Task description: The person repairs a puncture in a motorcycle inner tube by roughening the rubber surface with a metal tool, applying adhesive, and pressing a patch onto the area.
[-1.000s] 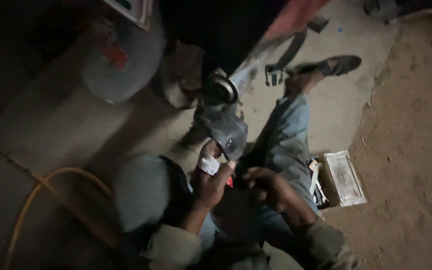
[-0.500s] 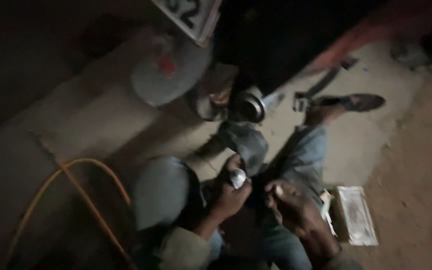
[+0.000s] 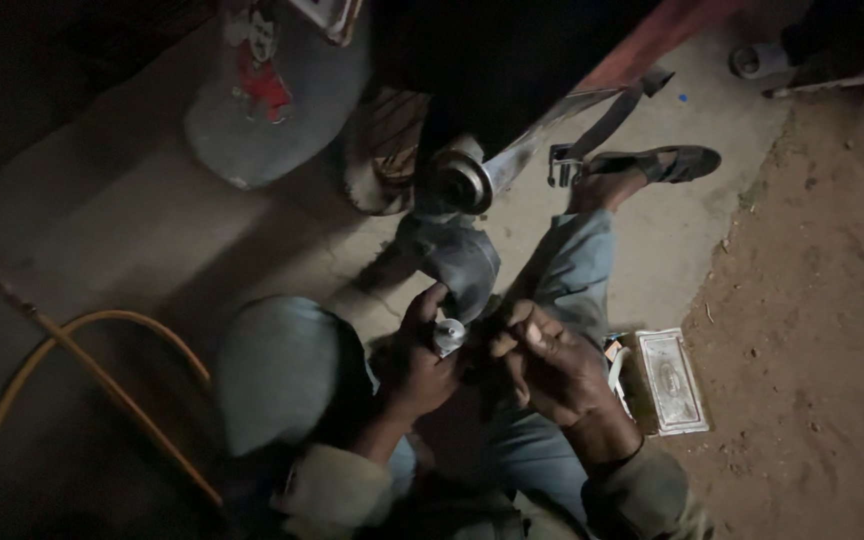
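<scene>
I sit on a dim concrete floor point(image 3: 132, 240) that ends at bare dirt ground point(image 3: 812, 300) on my right. My left hand point(image 3: 420, 362) is closed around a small silvery tube point(image 3: 448, 334), held over my lap between my knees. My right hand point(image 3: 549, 362) sits just beside it, fingers curled; I cannot tell whether it grips anything. A yellow hose point(image 3: 72, 365) curves across the floor at left, and a flat metal tin point(image 3: 670, 380) lies by my right leg.
</scene>
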